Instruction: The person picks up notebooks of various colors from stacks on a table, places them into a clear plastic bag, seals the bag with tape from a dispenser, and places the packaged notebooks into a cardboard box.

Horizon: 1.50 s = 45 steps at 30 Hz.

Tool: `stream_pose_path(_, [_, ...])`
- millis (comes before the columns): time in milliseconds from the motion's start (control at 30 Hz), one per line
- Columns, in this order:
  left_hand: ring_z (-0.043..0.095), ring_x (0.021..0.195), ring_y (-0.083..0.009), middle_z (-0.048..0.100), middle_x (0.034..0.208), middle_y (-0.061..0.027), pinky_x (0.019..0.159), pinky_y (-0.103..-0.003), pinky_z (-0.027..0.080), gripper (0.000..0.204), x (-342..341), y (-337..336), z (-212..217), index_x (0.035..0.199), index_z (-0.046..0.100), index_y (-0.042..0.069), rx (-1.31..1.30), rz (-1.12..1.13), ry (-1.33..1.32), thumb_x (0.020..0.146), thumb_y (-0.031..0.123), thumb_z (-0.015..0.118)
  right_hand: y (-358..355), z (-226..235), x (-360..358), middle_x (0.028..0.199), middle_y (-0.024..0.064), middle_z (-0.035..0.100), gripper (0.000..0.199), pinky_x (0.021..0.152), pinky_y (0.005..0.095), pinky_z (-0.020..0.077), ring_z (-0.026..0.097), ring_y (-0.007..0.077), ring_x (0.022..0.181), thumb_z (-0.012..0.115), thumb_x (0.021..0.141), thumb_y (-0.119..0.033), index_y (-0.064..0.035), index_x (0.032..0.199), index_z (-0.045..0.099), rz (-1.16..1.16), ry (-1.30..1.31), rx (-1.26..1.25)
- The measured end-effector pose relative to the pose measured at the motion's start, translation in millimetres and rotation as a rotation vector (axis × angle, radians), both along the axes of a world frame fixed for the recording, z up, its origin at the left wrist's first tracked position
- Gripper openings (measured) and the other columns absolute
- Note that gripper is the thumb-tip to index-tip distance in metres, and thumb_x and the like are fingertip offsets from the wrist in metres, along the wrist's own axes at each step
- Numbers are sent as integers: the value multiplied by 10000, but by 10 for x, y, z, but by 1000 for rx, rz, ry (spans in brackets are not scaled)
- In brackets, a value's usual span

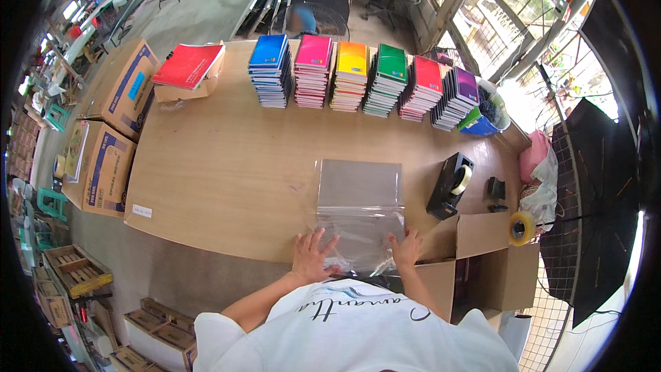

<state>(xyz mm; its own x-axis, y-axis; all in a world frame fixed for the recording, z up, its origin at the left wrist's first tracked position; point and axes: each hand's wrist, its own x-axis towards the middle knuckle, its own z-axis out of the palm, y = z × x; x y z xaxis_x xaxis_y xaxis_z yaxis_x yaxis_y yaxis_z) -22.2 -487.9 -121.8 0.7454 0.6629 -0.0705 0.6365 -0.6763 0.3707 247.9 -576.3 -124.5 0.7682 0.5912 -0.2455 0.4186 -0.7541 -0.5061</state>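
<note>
Clear plastic sheets or bags (359,184) lie flat at the near edge of the table, their lower part creased. My left hand (314,255) rests on the left side of the plastic, fingers spread. At its right side, my right hand (405,246) lies with the thumb apart from the fingers. Neither hand grasps anything that I can see. To the right of the plastic stands a black tape dispenser (450,187) with a roll of tape in it.
Along the far edge stand several stacks of spiral notebooks, among them blue (269,71), pink (313,71) and green (387,81). A red notebook pile (189,66) sits far left. Cartons (109,169) flank the table's left side. An open box (496,272) with a tape roll (522,228) is near right.
</note>
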Motion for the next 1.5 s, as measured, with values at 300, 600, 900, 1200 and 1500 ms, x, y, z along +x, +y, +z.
stream_pose_path(300, [197,1384,-358,173,1523,-152,1074,-632,162,942,-9,-112,-75,1501,211,296,-17,-19,-5,731,509,710,-395,86,-56,1561,158,118,1023,1062,682,119,101,409,1430,796,614,-439,-297,1477,266,1059,-271,-122])
stream_pose_path(600, [104,1449,-320,30,1582,-112,1111,-596,154,1100,-139,14,33,1511,104,353,-61,-127,149,655,307,793,-456,-208,110,1580,155,-8,876,1046,690,194,104,474,1414,586,774,-37,-313,1503,186,1140,-428,-74])
stream_pose_path(900, [328,1359,-305,336,1472,-107,1093,-522,291,729,-153,1253,-102,1402,433,229,-541,-299,-102,745,299,741,18,-184,958,1374,160,204,515,900,520,428,353,400,1203,589,856,-268,-206,1337,415,1449,151,-183])
stream_pose_path(1200, [554,1085,-318,640,1078,-125,949,-419,433,367,-54,4451,836,1041,647,52,259,632,-773,730,215,753,2487,2140,225,744,115,634,238,657,395,483,623,309,720,682,768,-180,-39,957,645,1449,164,199])
stream_pose_path(1500, [556,1146,-319,588,1206,-207,976,-426,435,813,82,5301,1208,1206,568,115,26,820,-433,543,477,866,5494,1762,-746,942,268,650,363,846,439,504,637,376,993,677,800,-219,45,1019,559,591,-34,525])
